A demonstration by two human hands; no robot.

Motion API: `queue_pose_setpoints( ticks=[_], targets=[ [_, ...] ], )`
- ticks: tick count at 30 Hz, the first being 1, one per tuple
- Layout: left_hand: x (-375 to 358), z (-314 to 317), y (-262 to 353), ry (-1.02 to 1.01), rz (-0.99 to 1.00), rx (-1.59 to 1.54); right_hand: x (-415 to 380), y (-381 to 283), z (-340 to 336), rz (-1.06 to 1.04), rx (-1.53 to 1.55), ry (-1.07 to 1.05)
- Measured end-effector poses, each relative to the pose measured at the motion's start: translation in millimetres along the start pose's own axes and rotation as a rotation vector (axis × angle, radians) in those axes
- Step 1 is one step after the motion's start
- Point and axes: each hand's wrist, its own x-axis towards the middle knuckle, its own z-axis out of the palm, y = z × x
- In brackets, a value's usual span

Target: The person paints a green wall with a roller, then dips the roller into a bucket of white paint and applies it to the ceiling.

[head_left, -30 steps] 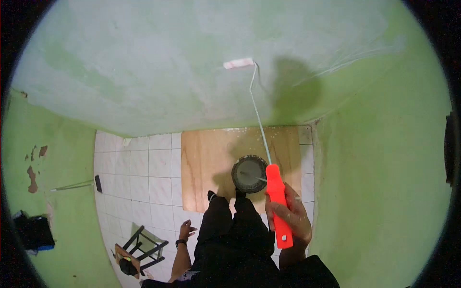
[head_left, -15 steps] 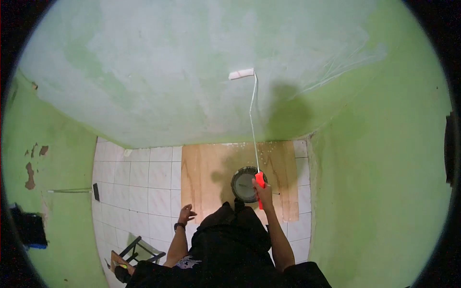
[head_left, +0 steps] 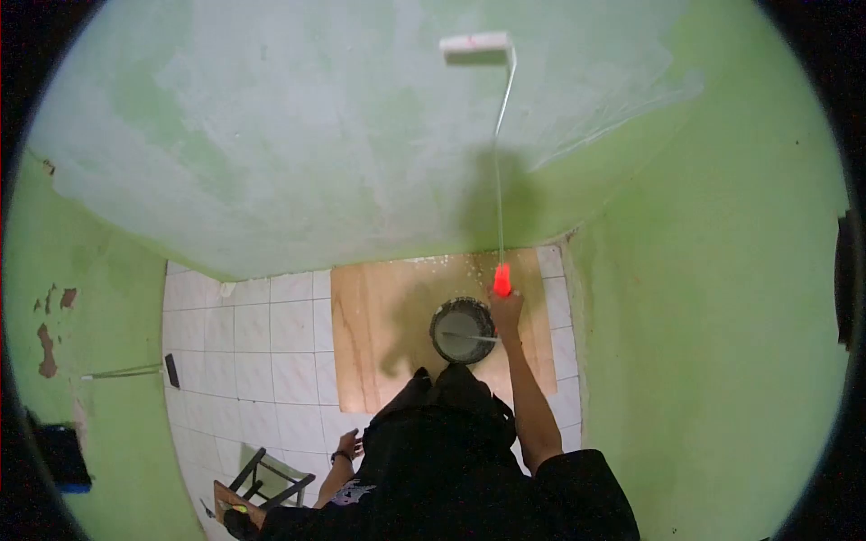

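Note:
My right hand [head_left: 507,311] is wrapped round the orange handle [head_left: 502,279] of a long-framed paint roller. The white roller head [head_left: 475,42] is high up in front of the wall [head_left: 325,117], which is green with uneven whitish paint; a shadow lies just under the head. Below my right hand and to its left, a dark round bucket [head_left: 437,347] with greyish-white liquid and a stick in it stands on a wooden board [head_left: 361,316]. My left hand [head_left: 350,444] hangs low beside my leg, fingers apart, holding nothing, with a dark band on the wrist.
At lower left stands a small folding stool [head_left: 298,490] with a brown top. A dark-headed tool with a pale rod [head_left: 126,371] leans by the left wall. White floor tiles [head_left: 293,365] surround the board, and a green wall [head_left: 704,361] rises on the right.
The roller head has moved up the wall and slightly right. My right hand has gone forward with the handle. My left hand has dropped back towards my body, and the view has shifted slightly.

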Motion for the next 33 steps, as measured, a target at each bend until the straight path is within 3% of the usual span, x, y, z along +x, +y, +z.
queue_pose_setpoints(
  ticks=[4,7,9,12,16,20,21,23,25,27,29,33],
  targets=[
    [13.5,7.8,0.0,0.011,-0.061,0.039,56.4,0.5,-9.0,0.088,-0.015,0.035],
    [32.3,16.6,8.8,0.035,-0.099,0.053,71.6,-25.4,-28.1,-0.02,0.148,0.02],
    [51.6,22.8,30.6,0.117,-0.238,-0.455,82.4,-27.3,-36.4,0.058,0.03,0.042],
    [47.0,37.4,86.0,0.178,-0.083,-0.436,83.2,-26.5,-59.1,0.002,-0.091,-0.018],
    [49.3,64.8,153.8,0.286,-0.085,-0.377,95.0,17.0,-72.3,-0.107,-0.13,-0.012],
    [49.7,113.0,186.2,0.362,-0.097,-0.383,128.6,67.3,-84.2,-0.131,-0.393,-0.039],
    [46.6,128.5,187.0,0.377,-0.107,-0.393,132.3,79.7,-93.2,-0.173,-0.497,-0.014],
    [35.8,160.3,189.8,0.365,-0.072,-0.376,141.8,100.6,-127.5,0.009,-0.447,-0.032],
    [29.1,183.3,178.7,0.31,-0.148,-0.369,150.2,152.4,-173.9,-0.153,-0.61,0.062],
    [20.5,210.3,168.7,0.325,-0.205,-0.392,167.3,191.7,-229.5,-0.034,-0.757,0.037],
    [6.5,238.8,154.0,0.392,-0.206,-0.474,185.6,162.9,-265.8,0.198,-0.745,-0.077],
    [-0.5,283.8,133.8,0.445,-0.227,-0.619,193.2,172.6,-237.6,0.104,-0.582,-0.147]
  ],
)
